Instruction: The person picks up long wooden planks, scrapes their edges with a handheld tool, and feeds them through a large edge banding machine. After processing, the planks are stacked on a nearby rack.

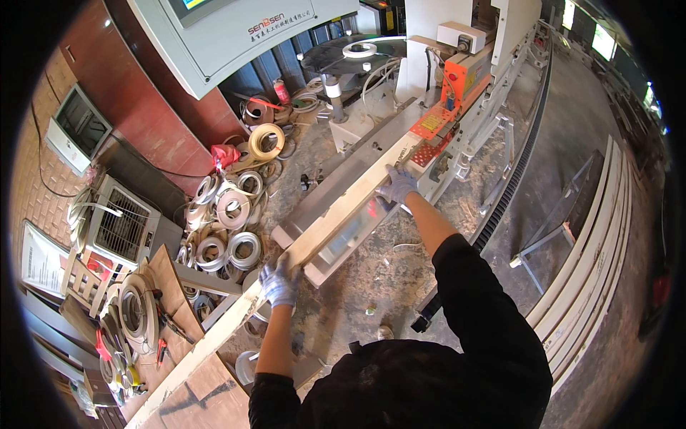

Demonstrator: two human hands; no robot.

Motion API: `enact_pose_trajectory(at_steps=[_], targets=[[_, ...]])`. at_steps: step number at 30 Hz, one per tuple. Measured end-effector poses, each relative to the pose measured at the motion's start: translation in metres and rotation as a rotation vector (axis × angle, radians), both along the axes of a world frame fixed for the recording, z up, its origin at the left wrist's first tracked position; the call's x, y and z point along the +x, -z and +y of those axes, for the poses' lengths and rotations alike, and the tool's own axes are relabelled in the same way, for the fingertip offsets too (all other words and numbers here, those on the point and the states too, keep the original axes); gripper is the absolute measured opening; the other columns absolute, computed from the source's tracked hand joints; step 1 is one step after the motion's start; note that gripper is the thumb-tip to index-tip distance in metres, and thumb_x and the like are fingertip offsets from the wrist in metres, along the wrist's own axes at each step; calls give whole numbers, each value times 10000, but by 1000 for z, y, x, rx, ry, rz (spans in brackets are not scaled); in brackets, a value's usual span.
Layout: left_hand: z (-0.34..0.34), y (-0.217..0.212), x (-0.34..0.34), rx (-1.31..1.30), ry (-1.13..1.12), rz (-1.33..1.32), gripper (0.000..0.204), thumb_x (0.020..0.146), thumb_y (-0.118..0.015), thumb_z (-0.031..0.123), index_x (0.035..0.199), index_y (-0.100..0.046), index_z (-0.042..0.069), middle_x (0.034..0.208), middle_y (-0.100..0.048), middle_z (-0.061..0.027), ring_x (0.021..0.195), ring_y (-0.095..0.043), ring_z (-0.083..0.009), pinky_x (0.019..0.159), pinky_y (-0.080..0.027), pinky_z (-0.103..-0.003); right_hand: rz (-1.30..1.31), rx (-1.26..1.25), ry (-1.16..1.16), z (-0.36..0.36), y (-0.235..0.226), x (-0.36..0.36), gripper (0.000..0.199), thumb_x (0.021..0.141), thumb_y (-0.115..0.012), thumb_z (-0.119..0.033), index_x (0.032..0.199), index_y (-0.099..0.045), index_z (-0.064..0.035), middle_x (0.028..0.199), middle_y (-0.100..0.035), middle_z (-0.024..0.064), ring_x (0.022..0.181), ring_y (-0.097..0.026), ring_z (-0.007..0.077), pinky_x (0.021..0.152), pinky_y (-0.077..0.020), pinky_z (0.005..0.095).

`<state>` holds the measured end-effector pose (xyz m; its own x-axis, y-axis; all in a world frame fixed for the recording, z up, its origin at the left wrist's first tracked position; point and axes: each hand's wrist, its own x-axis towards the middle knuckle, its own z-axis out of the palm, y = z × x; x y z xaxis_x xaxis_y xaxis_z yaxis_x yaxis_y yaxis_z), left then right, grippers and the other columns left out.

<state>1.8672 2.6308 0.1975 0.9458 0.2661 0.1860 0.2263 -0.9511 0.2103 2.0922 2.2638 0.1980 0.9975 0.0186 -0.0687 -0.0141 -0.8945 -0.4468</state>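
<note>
Black sleeves (pixel 457 336) sit closest to the lens, both our forearms running up and out from them. Our left hand (pixel 279 282), in a grey-white glove, is closed around the near stretch of a long pale wooden strip (pixel 336 214), fingers wrapped over its top edge. Our right hand (pixel 397 186), same kind of glove, lies on the strip further along, palm down, fingers curled over the edge; we can't tell how firmly it grips. Strip runs diagonally from lower left to upper right, resting on the grey infeed table (pixel 336 193) of a long white machine (pixel 471 79), its far end just short of the orange guard (pixel 464 75). Near end of the strip goes on past the left hand over a brown board (pixel 214 393) at the bottom left. On the machine top, a dark round turntable (pixel 343 57) carries a white roll of tape (pixel 359 50). Left of the table, the concrete floor (pixel 564 136) is littered with coils of edging tape (pixel 232 207), grey, white and one tan. A grey control cabinet (pixel 229 36) hangs at the top. A cooler with a grille (pixel 118 225) stands at far left against a brick wall. Right side: stacked long white panels (pixel 600 243) and a black cable chain (pixel 522 157) along the machine.
</note>
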Motion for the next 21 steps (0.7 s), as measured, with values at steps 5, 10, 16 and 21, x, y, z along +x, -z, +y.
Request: enact_pose_trajectory(at_steps=[5,10,16,21], targets=[[-24,4,12,11,141,-20,649,839,-631,528,1404,-517,231,1517,-363,-191,1397,-329,-383,1180,-200,-508,1,122,-198,32,16,-54,998,775,-640,-679,1548,-276,-162,1577,-271,219,1449,-266,387,1184,-193,477],[-15,14,-20,65,164,33,694,858,-604,554,1464,-445,256,1565,-301,-201,1441,-269,-398,1186,-187,-519,-120,-51,-373,73,31,-152,932,810,-621,-651,1530,-301,-152,1577,-270,220,1477,-217,378,1182,-163,538],[14,12,-49,134,124,27,679,881,-585,549,1473,-430,253,1552,-323,-209,1442,-279,-389,1191,-187,-494,36,10,-427,112,-4,-182,959,821,-616,-644,1545,-247,-134,1595,-245,194,1492,-187,355,1190,-139,540],[16,2,-55,73,99,50,638,880,-608,506,1447,-463,251,1557,-318,-190,1444,-273,-380,1196,-164,-507,90,8,-366,147,-18,-182,1016,814,-608,-661,1567,-170,-139,1621,-209,148,1509,-154,320,1197,-88,567]])
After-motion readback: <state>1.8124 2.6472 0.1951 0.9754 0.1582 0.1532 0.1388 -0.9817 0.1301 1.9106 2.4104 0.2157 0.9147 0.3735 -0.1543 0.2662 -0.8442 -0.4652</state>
